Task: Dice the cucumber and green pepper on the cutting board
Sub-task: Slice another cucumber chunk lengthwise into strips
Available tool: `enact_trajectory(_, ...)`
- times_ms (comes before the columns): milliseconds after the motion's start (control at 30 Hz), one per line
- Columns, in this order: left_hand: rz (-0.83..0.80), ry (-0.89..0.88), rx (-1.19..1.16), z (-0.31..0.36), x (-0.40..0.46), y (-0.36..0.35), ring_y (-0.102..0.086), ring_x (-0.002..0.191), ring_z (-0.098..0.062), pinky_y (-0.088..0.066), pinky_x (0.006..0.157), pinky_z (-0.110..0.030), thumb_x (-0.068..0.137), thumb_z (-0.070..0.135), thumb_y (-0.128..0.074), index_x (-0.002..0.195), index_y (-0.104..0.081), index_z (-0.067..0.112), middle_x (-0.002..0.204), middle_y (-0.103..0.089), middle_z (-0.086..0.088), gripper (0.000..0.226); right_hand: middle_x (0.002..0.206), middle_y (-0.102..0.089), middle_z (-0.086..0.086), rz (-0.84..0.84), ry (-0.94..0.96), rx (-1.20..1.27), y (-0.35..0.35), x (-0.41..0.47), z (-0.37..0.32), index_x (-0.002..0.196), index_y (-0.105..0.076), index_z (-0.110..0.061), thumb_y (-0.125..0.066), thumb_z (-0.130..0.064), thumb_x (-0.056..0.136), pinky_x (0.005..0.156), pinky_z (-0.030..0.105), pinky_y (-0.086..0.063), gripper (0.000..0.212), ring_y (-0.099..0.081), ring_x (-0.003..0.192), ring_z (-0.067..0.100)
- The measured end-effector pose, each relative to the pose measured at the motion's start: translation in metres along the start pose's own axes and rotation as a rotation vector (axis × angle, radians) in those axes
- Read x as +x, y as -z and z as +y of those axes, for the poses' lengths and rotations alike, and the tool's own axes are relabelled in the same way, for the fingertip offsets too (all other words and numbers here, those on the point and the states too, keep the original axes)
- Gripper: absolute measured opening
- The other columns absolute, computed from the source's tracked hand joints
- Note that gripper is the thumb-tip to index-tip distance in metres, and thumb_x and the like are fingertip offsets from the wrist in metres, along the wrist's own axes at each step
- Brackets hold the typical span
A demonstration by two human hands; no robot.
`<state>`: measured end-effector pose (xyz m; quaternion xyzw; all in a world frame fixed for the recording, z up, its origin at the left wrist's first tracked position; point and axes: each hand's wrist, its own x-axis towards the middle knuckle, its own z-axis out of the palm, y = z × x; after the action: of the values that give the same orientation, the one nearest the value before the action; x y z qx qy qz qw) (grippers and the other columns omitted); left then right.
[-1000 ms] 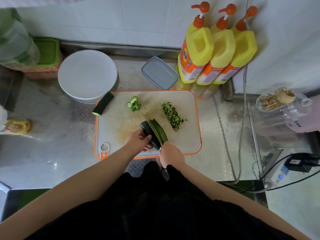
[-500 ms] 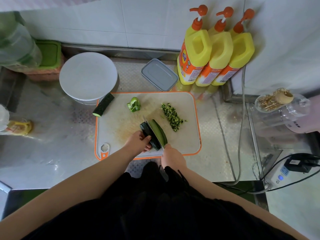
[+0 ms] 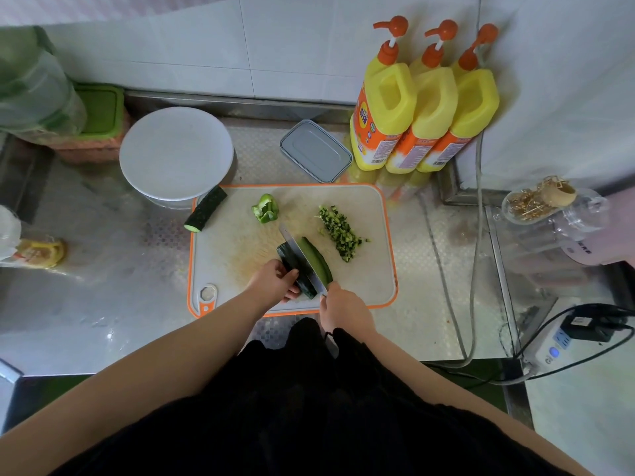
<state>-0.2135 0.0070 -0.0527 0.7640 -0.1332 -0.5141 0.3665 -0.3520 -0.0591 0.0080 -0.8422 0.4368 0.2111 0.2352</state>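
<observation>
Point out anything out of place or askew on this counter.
One cucumber chunk lies askew across the cutting board's far left corner, half hanging onto the counter beside the white lid. Otherwise nothing stands out: the diced pile is tidy.

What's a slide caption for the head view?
Left hand steadies cucumber on board while right hand slices it lengthwise with knife.
</observation>
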Motion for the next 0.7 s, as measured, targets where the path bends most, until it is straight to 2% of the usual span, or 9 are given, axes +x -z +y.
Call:
enact_trajectory(67,0.008,-0.007,0.005,-0.0001,-0.0006,-0.0001,-0.069,0.067,-0.025,-0.055,0.061,-0.037,0.099,0.021,-0.053,0.087,-0.043,0.009,0.071,-0.07,-0.01,0.019,0.109,-0.064,0.009,-0.005,0.012,-0.001,0.0007,-0.0018,-0.0002,0.117,-0.047,-0.01,-0.038,-0.027,0.101,0.082,0.035,-0.05,0.025,-0.062,0.101,0.026)
enact_trajectory(133,0.011,-0.01,0.012,-0.0011,-0.0003,0.0001,-0.071,0.074,-0.029,-0.058,0.067,-0.039,0.099,0.021,-0.053,0.088,-0.044,0.009,0.075,-0.071,-0.012,0.019,0.109,-0.064,0.009,-0.009,0.004,0.005,0.0006,-0.0021,-0.0004,0.119,-0.047,-0.01,-0.038,-0.026,0.101,0.083,0.035,-0.05,0.026,-0.062,0.101,0.025)
enact_trajectory(300,-0.008,-0.01,0.03,-0.0034,0.0046,0.0005,-0.069,0.064,-0.022,-0.054,0.059,-0.033,0.1,0.021,-0.052,0.093,-0.049,0.0,0.069,-0.071,-0.009,0.022,0.109,-0.064,0.009,-0.004,0.011,0.018,0.0002,-0.0048,-0.0007,0.121,-0.046,-0.01,-0.038,-0.026,0.101,0.082,0.034,-0.05,0.027,-0.062,0.101,0.024)
enact_trajectory(467,-0.004,0.002,0.044,-0.006,0.0074,0.0003,-0.07,0.063,-0.021,-0.053,0.056,-0.03,0.099,0.023,-0.053,0.095,-0.052,-0.003,0.067,-0.072,-0.007,0.027,0.111,-0.063,0.01,-0.006,0.018,0.007,0.0009,-0.0062,-0.0015,0.125,-0.044,-0.008,-0.037,-0.026,0.101,0.084,0.034,-0.05,0.031,-0.062,0.102,0.024)
enact_trajectory(633,-0.013,0.002,0.047,-0.0065,0.0084,0.0011,-0.069,0.059,-0.019,-0.052,0.056,-0.029,0.099,0.023,-0.053,0.093,-0.054,-0.005,0.064,-0.071,-0.005,0.028,0.112,-0.063,0.009,-0.012,0.012,0.01,0.0013,-0.0062,-0.0019,0.126,-0.043,-0.009,-0.038,-0.027,0.101,0.085,0.033,-0.05,0.032,-0.062,0.103,0.024)
enact_trajectory(700,-0.006,0.002,0.028,-0.0058,0.0069,0.0007,-0.068,0.059,-0.02,-0.052,0.056,-0.03,0.099,0.022,-0.053,0.092,-0.052,0.0,0.066,-0.071,-0.008,0.024,0.113,-0.063,0.01,-0.016,0.01,0.016,0.0021,-0.0063,-0.0021,0.126,-0.043,-0.009,-0.038,-0.027,0.101,0.085,0.034,-0.05,0.031,-0.062,0.103,0.024)
